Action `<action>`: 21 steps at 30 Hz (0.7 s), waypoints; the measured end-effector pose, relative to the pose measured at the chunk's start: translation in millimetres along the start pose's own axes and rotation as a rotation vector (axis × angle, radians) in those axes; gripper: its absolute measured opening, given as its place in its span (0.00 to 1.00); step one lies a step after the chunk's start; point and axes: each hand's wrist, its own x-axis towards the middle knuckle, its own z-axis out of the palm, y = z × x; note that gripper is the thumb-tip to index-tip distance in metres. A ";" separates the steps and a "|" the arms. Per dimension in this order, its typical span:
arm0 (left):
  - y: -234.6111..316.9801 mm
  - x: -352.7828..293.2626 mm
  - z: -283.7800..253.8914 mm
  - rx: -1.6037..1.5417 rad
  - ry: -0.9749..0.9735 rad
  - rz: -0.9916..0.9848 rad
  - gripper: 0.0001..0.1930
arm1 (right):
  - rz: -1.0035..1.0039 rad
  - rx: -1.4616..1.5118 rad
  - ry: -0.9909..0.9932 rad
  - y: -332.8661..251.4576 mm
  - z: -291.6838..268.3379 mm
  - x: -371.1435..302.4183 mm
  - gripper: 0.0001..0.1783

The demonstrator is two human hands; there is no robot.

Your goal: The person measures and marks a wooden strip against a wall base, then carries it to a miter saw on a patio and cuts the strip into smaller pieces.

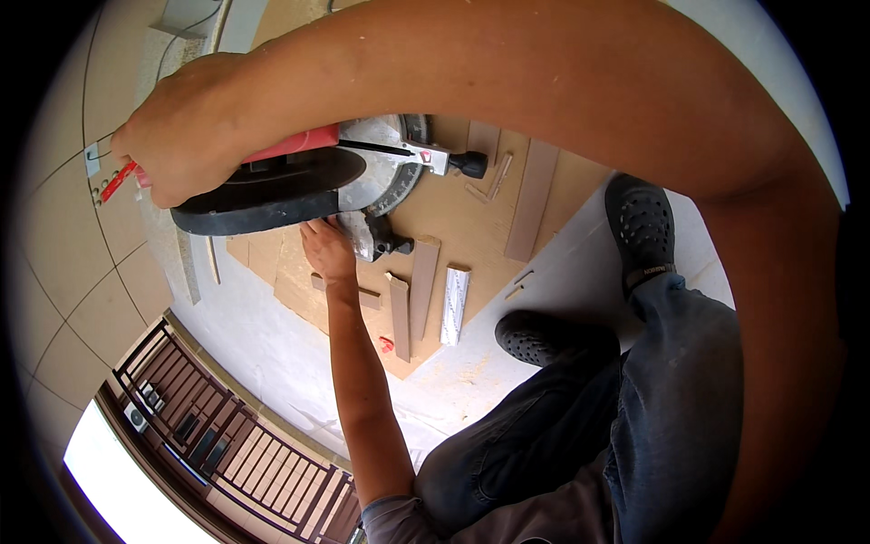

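Note:
A miter saw (pixel 272 213) with a dark blade guard, red body and silver base sits on a brown cardboard sheet (pixel 566 195). My right arm arches over the top of the view, and my right hand (pixel 186 122) is closed around the saw's handle, where a bit of red shows past the fingers. Low against the saw's base, just below the guard, is my left hand (pixel 328 252). Its fingers are curled, and the guard and base partly hide what they press on. Beside that hand lies a short brown strip (pixel 361 296).
Several brown boards lie on the cardboard, among them a long board (pixel 533 204) and a shorter board (pixel 424 276). A strip with a whitish printed face (pixel 456 304) and a small red object (pixel 388 344) lie nearby. My shoes (pixel 640 222) rest at the right; a railing (pixel 263 453) stands lower left.

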 end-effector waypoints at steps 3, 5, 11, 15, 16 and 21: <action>-3.2 -1.7 -0.7 0.019 -0.051 -0.041 0.22 | -0.016 -0.047 -0.113 -2.9 -3.5 20.4 0.25; -4.3 -3.8 -1.8 0.010 0.001 -0.013 0.21 | -0.034 -0.131 -0.161 -12.7 -5.4 40.3 0.20; -0.7 -5.6 -15.9 -0.001 0.025 0.007 0.30 | -0.035 -0.202 -0.165 -12.7 -12.6 52.4 0.18; -23.6 -44.8 -15.7 0.013 -0.006 -0.086 0.36 | 0.014 -0.191 -0.131 4.1 -17.7 53.7 0.18; -55.3 -99.1 -36.3 0.042 -0.041 -0.253 0.35 | -0.040 -0.101 -0.160 -3.2 17.0 68.0 0.18; -89.0 -150.6 -31.5 -0.134 -0.225 -0.401 0.20 | -0.014 -0.169 -0.148 -28.8 1.8 99.4 0.17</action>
